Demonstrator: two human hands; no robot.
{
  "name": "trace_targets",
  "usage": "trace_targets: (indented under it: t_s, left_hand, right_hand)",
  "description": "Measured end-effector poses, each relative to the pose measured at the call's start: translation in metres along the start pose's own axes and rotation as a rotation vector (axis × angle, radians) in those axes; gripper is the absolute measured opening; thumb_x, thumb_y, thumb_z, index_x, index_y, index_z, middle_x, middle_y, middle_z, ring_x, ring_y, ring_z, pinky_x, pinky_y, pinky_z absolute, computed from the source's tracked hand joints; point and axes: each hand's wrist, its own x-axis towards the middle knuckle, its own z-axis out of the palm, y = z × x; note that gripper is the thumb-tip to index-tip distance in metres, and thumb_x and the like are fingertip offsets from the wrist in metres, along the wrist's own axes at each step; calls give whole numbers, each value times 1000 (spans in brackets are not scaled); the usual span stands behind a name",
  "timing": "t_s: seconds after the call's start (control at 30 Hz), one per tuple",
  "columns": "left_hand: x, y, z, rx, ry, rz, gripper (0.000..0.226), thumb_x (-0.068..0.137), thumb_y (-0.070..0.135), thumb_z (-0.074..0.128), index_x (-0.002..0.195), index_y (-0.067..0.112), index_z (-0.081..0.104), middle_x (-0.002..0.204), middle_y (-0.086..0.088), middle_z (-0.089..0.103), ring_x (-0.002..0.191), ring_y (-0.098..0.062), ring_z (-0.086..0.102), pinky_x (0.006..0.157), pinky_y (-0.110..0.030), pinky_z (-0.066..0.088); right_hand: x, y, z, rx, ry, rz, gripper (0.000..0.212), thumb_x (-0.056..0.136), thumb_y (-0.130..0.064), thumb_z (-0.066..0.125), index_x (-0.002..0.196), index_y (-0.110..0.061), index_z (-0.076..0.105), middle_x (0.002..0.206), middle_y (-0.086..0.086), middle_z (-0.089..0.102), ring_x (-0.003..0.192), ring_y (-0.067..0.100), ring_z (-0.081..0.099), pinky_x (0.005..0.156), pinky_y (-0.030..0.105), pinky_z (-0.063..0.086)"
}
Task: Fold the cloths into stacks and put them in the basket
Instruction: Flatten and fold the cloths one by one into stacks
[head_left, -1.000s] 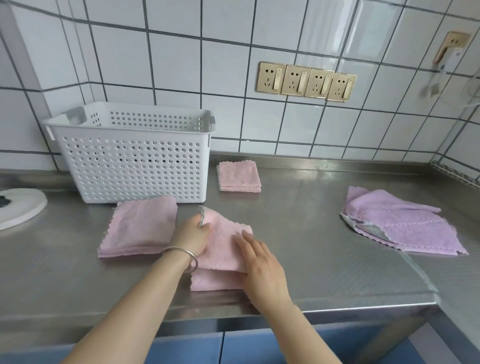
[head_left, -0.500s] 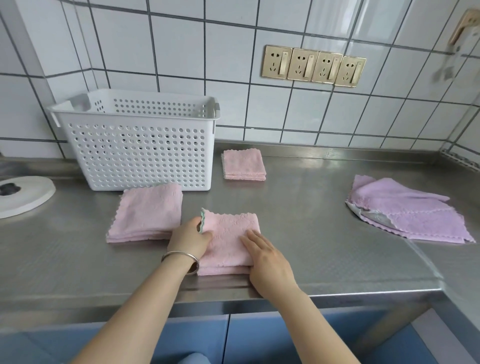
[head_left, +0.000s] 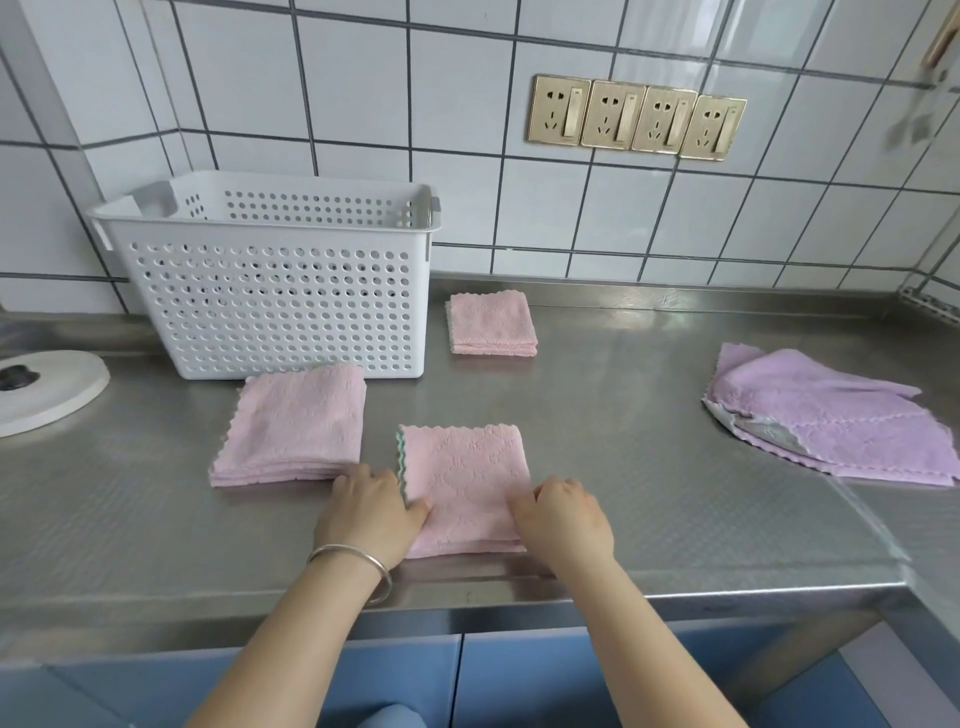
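Both hands, left (head_left: 370, 512) and right (head_left: 563, 517), are now gripping, seemingly, the flattened cloth (head_left: 465, 480) near the counter (head_left: 675, 493) front edge, risking slippage off it.

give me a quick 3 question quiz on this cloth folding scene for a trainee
1. True or false: the folded pink cloth under both hands lies inside the white basket.
2. Which wrist wears the silver bangle? A) left B) right C) neither
3. Fill in: the unfolded cloths heaped at the right of the steel counter are ____ in colour.

Key:
1. False. It lies on the counter in front of the basket, with the left hand and right hand at its near corners.
2. A
3. Lilac (light purple)
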Motion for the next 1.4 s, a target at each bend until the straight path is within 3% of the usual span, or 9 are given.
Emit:
trace_targets:
  t_s: [0.23, 0.3, 0.43, 0.53, 0.63, 0.87, 0.97, 1.13, 1.4]
  left_hand:
    - [6, 22, -7, -536, 188, 4, 19, 90, 27, 52, 85, 12, 42, 79, -9, 56, 83, -34, 53, 71, -37, 41]
    - [21, 35, -13, -743, 205, -18, 13, 90, 25, 53, 92, 16, 44, 84, -3, 57, 84, -28, 54, 73, -32, 39]
    - [72, 72, -23, -955, 198, -17, 35, 89, 21, 55, 122, 22, 45, 97, 1, 59, 84, -21, 54, 75, -27, 38]
    - [117, 100, -39, -1010, 301, -2, 35, 90, 16, 49, 124, 24, 45, 94, -6, 61, 78, -25, 55, 65, -28, 39]
    - [163, 127, -56, -1085, 413, 28, 34, 92, 10, 43, 123, 22, 49, 113, -8, 61, 99, -28, 58, 82, -28, 43]
    - [258, 143, -41, -852, 521, 35, 32, 92, 6, 39, 116, 19, 56, 114, -7, 62, 101, -27, 60, 81, -29, 43]
    - [282, 132, -23, -700, 448, -6, 30, 93, 9, 39, 116, 18, 56, 110, -13, 63, 100, -33, 59, 82, -36, 45]
    - [291, 115, 7, -615, 378, -65, 33, 93, 13, 39, 123, 13, 52, 116, -15, 61, 106, -34, 58, 89, -38, 45]
    - [294, 117, 4, -568, 399, -35, 26, 90, 14, 45, 111, 14, 60, 108, -19, 56, 93, -36, 58, 81, -35, 46]
  right_hand:
    - [10, -1, -10, 546, 51, -84, 19, 91, -27, 48, 77, -15, 42, 73, -3, 48, 68, 19, 49, 58, 32, 45]
    - [22, 0, -16, 704, 90, -69, 23, 90, -28, 52, 73, -16, 40, 71, -3, 47, 66, 20, 49, 66, 40, 51]
    - [72, -8, -42, 733, 204, -123, 25, 91, -27, 53, 74, -17, 38, 71, -4, 44, 62, 13, 41, 54, 25, 35]
    - [124, -29, -74, 809, 243, -204, 28, 91, -29, 55, 72, -20, 36, 71, -4, 43, 63, 13, 41, 54, 25, 33]
    - [179, -54, -101, 835, 250, -297, 25, 91, -29, 55, 74, -20, 39, 72, -4, 45, 62, 12, 41, 56, 23, 33]
    - [275, -72, -76, 894, 74, -151, 23, 92, -30, 55, 82, -12, 44, 77, 3, 47, 65, 15, 45, 58, 27, 50]
    - [296, -71, -54, 768, 79, -111, 22, 90, -31, 56, 85, -12, 45, 79, 3, 52, 76, 22, 51, 75, 38, 54]
    - [301, -67, -51, 690, 104, -78, 15, 88, -24, 53, 97, -13, 47, 85, -1, 52, 68, 11, 48, 52, 23, 36]
    - [296, -64, -50, 678, 180, -140, 27, 91, -14, 47, 118, -12, 45, 83, -2, 55, 61, 8, 50, 49, 23, 39]
